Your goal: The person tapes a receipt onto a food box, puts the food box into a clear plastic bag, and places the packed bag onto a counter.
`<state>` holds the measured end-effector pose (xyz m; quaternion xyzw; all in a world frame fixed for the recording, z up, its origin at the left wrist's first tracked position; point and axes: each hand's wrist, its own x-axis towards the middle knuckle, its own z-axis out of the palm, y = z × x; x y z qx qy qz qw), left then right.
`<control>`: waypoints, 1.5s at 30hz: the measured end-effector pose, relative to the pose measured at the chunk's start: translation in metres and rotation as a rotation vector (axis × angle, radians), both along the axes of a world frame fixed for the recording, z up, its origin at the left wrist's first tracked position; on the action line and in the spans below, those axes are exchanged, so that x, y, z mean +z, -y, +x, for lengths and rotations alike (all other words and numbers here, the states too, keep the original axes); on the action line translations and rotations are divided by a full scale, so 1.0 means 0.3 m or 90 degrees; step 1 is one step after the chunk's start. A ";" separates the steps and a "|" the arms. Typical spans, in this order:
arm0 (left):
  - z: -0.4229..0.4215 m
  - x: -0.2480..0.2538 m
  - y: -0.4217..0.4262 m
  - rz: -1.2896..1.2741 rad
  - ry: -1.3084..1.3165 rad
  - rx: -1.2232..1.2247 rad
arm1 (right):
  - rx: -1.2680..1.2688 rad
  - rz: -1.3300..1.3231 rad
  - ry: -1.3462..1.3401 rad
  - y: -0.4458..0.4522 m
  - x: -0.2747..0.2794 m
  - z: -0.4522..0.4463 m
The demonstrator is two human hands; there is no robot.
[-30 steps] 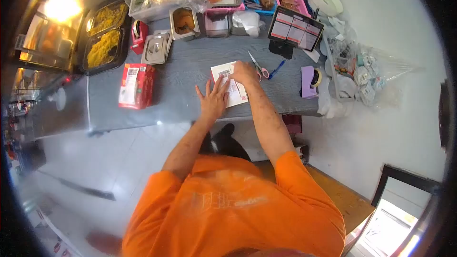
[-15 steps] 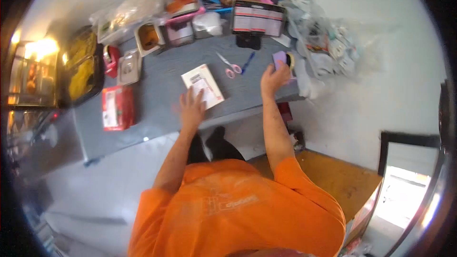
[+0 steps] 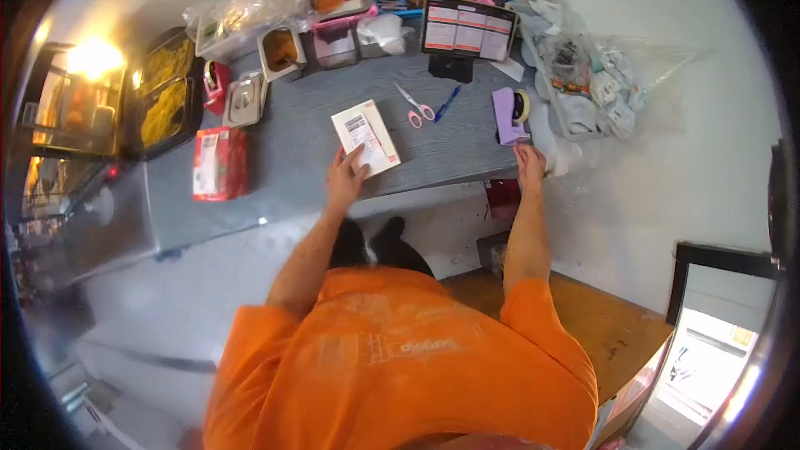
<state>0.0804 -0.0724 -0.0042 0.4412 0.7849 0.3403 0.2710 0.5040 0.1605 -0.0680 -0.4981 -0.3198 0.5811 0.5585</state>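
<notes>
A thin rectangular white box (image 3: 372,137) lies flat near the front edge of a grey wood-grain counter (image 3: 300,142), roughly midway along it, turned slightly askew. A white printed label (image 3: 358,127) with dark code markings is on its upper face. The person's left hand (image 3: 345,177) rests on the box's lower left part, fingers spread apart, the tips touching the label area.

Just to the right of the box, a pair of scissors with pink handles (image 3: 417,107) lies with its blades toward the back edge, and a slim blue pen (image 3: 447,104) lies slantwise beside it. Farther along, near the counter's front right corner, stands a purple plastic tape dispenser (image 3: 503,117) carrying a yellowish tape roll (image 3: 522,106). The right hand (image 3: 531,165) is at the dispenser's near end, fingertips drawn close together; whether they pinch a strip of tape is too small to tell.

Behind the pen, a black-framed tablet (image 3: 469,27) stands upright on a dark base, its screen showing red and white panels. To the left of the box, well apart from it, a stack of red packs (image 3: 233,164) with a white label sits toward the front left corner. Behind the packs are a rectangular silver metal lid (image 3: 244,100) and a red tape dispenser (image 3: 215,87). Pink and blue trays line the back edge.
</notes>
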 end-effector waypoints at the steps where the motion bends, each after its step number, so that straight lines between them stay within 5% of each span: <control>1: 0.007 0.008 -0.001 0.003 0.001 -0.004 | 0.007 -0.006 -0.004 0.005 0.008 -0.020; 3: 0.020 0.022 0.008 -0.018 -0.028 0.008 | -0.073 -0.049 0.734 0.014 0.026 -0.034; 4: 0.025 0.031 0.009 -0.025 -0.015 0.012 | -0.072 -0.122 0.499 0.022 0.018 -0.064; 6: 0.017 0.032 -0.009 -0.026 -0.003 0.024 | 0.012 -0.180 0.310 0.113 0.131 -0.200; 8: 0.018 -0.002 -0.003 -0.030 -0.006 0.025 | 0.184 -0.202 0.352 0.242 0.291 -0.439; 10: 0.024 0.000 0.000 -0.034 -0.012 0.030 | 0.367 -0.232 0.220 0.336 0.280 -0.651; 14: 0.028 0.030 0.002 -0.064 -0.057 0.025 | 0.586 -0.269 0.256 0.410 0.278 -0.949; 16: 0.034 0.044 0.003 -0.080 -0.081 0.025 | 0.554 -0.121 0.621 0.413 0.285 -0.999; 19: 0.026 0.064 -0.001 -0.095 -0.111 0.020 | 0.514 -0.087 0.872 0.436 0.387 -0.997; 22: 0.025 0.070 0.011 -0.088 -0.116 0.008 | 0.608 -0.064 0.935 0.427 0.405 -0.911; 29: -0.055 0.031 0.024 -0.034 -0.063 -0.054 | 0.487 0.392 0.762 0.485 0.215 -0.869; 31: -0.140 0.046 0.037 -0.049 -0.106 -0.083 | 0.581 0.565 0.866 0.548 0.203 -0.938; 35: -0.296 0.155 0.077 -0.046 -0.269 -0.123 | 0.774 0.699 0.670 0.714 0.298 -1.173; 38: -0.412 0.200 0.082 -0.063 -0.278 -0.235 | 0.682 0.740 0.545 0.624 0.338 -1.272; 40: -0.457 0.198 0.092 -0.063 -0.270 -0.267 | 0.479 0.648 0.512 0.441 0.392 -1.314; 45: -0.487 0.195 0.084 -0.078 -0.230 -0.316 | 0.075 0.528 0.974 -0.149 0.502 -1.441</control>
